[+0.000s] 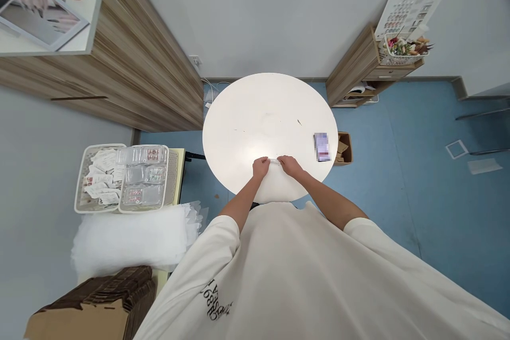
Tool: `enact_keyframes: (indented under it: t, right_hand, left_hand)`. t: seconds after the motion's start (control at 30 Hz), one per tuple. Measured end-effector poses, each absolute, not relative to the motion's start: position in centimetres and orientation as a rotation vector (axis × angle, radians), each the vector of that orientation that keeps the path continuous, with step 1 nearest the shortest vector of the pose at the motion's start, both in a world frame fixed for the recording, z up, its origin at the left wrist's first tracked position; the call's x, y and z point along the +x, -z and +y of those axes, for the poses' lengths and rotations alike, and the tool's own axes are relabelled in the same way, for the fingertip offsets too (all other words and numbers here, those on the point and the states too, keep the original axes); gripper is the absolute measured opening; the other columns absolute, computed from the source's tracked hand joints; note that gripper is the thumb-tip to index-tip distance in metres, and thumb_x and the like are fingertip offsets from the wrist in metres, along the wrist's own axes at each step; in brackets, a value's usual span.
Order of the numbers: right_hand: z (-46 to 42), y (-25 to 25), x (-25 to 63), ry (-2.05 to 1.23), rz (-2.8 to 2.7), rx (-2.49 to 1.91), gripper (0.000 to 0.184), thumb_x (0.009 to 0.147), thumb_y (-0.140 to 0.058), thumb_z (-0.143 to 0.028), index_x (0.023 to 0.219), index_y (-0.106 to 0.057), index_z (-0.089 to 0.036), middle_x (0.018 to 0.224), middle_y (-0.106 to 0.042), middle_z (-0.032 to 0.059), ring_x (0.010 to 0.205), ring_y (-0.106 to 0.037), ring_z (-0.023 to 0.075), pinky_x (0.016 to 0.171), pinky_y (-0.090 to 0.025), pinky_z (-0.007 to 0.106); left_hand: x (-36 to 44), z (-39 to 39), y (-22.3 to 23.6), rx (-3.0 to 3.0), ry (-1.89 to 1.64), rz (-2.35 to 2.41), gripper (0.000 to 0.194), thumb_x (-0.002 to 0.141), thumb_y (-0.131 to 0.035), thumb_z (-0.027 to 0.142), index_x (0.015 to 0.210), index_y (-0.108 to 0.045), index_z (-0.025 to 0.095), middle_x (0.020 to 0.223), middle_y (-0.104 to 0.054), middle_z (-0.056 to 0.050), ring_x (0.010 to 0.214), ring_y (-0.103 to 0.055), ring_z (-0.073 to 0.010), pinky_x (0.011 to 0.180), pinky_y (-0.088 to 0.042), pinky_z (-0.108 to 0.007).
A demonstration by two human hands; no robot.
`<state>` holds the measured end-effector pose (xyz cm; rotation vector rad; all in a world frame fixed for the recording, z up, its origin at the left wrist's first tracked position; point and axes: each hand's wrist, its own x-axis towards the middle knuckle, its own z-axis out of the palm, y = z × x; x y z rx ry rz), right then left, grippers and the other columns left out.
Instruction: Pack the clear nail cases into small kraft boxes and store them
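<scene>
Left hand [261,167] and right hand [290,165] are held close together above the near part of a round white table [263,101], fingers curled. By the fingertips of both, a small whitish strip [274,161] is pinched and bridged across the gap between them; what it is made of cannot be told.

At the far left, a framed picture [59,24] is set on a white-topped wooden cabinet [159,53]. Below it, a white basket [78,191] is filled with small paper packets [102,175], and just beside it a second basket [172,175] is stocked with clear boxes [135,173]. Nearer the body, white sheets [131,234] are piled, and flattened brown cardboard [79,319] is stacked next to them.

On the right part of the table, a purple packet [322,147] is laid, its face blurred. Past the table's right edge, a cardboard box [349,154] is placed on the blue floor [402,186]. Farther right, artificial-looking flowers [406,46] are held in a basket on a low wooden unit [353,64], and behind them a printed chart [410,8] is propped.
</scene>
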<state>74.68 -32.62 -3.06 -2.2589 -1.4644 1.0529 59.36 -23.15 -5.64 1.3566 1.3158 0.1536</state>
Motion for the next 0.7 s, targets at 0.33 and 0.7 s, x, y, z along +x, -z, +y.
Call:
enact_keyframes:
  t: [0.33,0.7]
  right_hand:
    - [-32.9,4.1,74.3,-1.005,-1.658,-2.37,0.034,0.096,-0.042,-0.012,0.123,-0.061,-0.021,0.11,-0.065,0.0101,0.095,-0.06,0.0231,0.077,-0.042,0.03]
    - [-31.4,4.6,75.2,-0.917,-1.454,-2.357,0.027,0.096,-0.036,-0.014,0.1,-0.062,-0.02,0.095,-0.065,0.0081,0.087,-0.056,0.0216,0.074,-0.04,0.029]
  left_hand:
    - [59.3,-22.7,5.7,1.298,-0.141,1.313,0.032,0.082,-0.07,0.028,0.113,-0.076,0.02,0.129,-0.07,-0.008,0.123,-0.063,-0.0225,0.106,-0.047,-0.033]
    - [57.4,-24.6,8.0,1.453,-0.094,1.21,0.062,0.076,-0.065,0.006,0.138,-0.059,0.017,0.135,-0.065,-0.011,0.117,-0.066,-0.0212,0.102,-0.05,-0.033]
